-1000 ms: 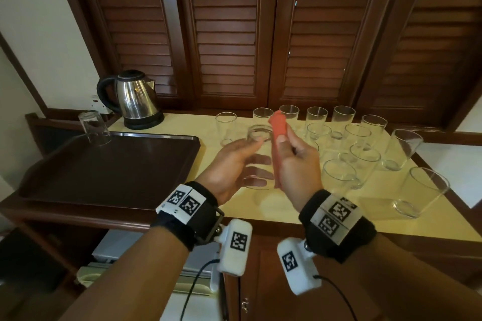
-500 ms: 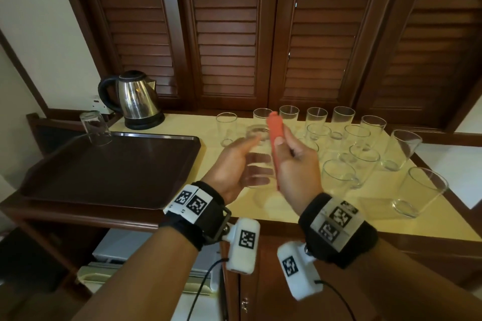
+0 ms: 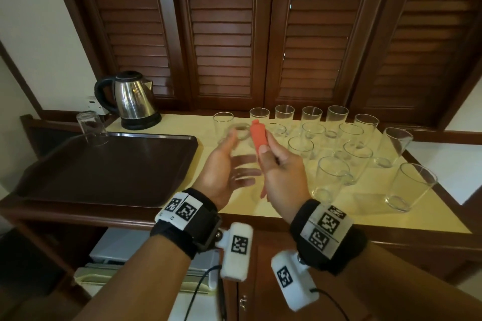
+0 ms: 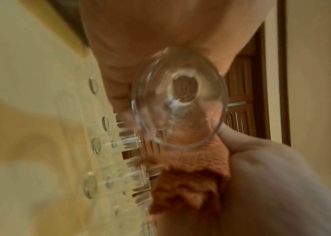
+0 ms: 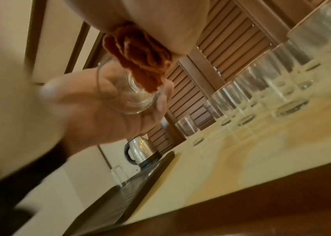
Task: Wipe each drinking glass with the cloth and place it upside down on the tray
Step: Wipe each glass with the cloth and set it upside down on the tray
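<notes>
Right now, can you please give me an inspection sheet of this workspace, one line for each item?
Surface: yellow counter, with a dark tray at its left.
Job's things: one glass upside down on the tray's far corner; many upright glasses on the counter; held glass; orange cloth.
Clutter: steel kettle behind the tray.
Grippers: left hand holds the held glass; right hand grips the cloth beside it.
Cables: black leads from the wrist cameras.
Surroundings: louvred wooden doors, cream wall.
</notes>
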A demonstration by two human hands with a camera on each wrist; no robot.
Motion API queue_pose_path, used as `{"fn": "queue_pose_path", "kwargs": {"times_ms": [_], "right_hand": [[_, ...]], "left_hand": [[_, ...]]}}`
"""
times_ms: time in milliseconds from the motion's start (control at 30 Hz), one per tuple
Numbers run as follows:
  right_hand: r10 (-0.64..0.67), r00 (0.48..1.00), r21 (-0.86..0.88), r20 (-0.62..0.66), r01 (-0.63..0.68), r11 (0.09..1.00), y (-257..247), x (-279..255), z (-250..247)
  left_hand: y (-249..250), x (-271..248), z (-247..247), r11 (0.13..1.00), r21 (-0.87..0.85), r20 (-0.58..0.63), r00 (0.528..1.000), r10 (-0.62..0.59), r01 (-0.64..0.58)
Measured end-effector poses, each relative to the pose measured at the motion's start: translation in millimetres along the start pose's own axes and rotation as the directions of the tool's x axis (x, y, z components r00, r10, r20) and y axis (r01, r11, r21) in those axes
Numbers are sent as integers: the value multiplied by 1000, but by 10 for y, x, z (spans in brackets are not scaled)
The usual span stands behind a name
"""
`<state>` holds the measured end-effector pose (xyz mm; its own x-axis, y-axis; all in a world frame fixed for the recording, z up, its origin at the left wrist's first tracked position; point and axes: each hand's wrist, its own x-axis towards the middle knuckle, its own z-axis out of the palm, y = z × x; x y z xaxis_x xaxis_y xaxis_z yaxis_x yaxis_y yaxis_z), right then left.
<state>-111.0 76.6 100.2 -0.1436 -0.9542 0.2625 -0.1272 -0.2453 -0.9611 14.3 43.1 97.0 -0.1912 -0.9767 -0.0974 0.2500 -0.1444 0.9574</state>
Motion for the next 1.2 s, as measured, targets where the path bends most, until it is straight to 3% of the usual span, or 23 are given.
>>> {"fn": "queue_pose_path", "kwargs": {"times_ms": [100, 167, 233, 300, 367, 467, 567, 633, 700, 767, 833, 900, 967, 1067, 1133, 1200], "right_hand": [[28, 995, 37, -96, -24, 999, 9, 102, -55], [-2, 1000, -7, -31, 2, 1000, -4, 7, 14], [13, 1000, -14, -5, -13, 1000, 12, -54, 45], [34, 995, 18, -92, -33, 999, 31, 61, 0], [66, 990, 57, -127, -59, 997, 22, 116, -48], [41, 999, 26, -36, -40, 999, 5, -8, 16], [32, 994, 48, -107, -26, 998, 43, 72, -35], [48, 990, 62, -133, -40, 997, 42, 115, -60], [11, 998, 0, -63, -11, 1000, 22, 41, -8], [-16, 999, -34, -28, 16, 999, -5, -5, 15], [-28, 996, -26, -87, 26, 999, 29, 109, -54], [-2, 994, -1, -110, 2, 1000, 13, 130, -69], [-12, 999, -13, -42, 11, 1000, -15, 32, 0], [-20, 999, 9, -50, 21, 1000, 21, 70, -19], [-15, 995, 16, -97, 16, 1000, 33, 164, -87], [-62, 997, -39, -53, 60, 997, 24, 102, -35]], "left_hand": [[-49, -34, -13, 997, 60, 38, 998, 43, -45], [-45, -15, -14, 994, 56, -20, 995, 94, -93], [-14, -29, -6, 997, 63, -1, 999, 34, -34], [1, -66, 5, 996, 88, 65, 997, -36, 30], [-23, -62, 22, 995, 100, 46, 999, 9, -14], [3, -41, 35, 994, 87, -17, 998, 63, -61], [11, -50, 36, 998, 65, 71, 998, 1, -6], [-17, -38, 48, 994, 93, 48, 997, 57, -61], [-29, 13, 37, 991, 92, 6, 995, 102, -102], [4, -7, 35, 997, 65, 33, 998, 45, -47], [-2, -27, 24, 997, 76, 97, 995, -5, -2], [-26, -3, 22, 994, 89, 49, 997, 55, -59], [0, 25, 16, 995, 58, -13, 996, 87, -86], [27, -4, -13, 1000, 24, 87, 996, -14, 11], [-8, -7, -22, 997, 63, 109, 994, 26, -33], [-27, 29, -29, 994, 57, 27, 995, 96, -97]]}}
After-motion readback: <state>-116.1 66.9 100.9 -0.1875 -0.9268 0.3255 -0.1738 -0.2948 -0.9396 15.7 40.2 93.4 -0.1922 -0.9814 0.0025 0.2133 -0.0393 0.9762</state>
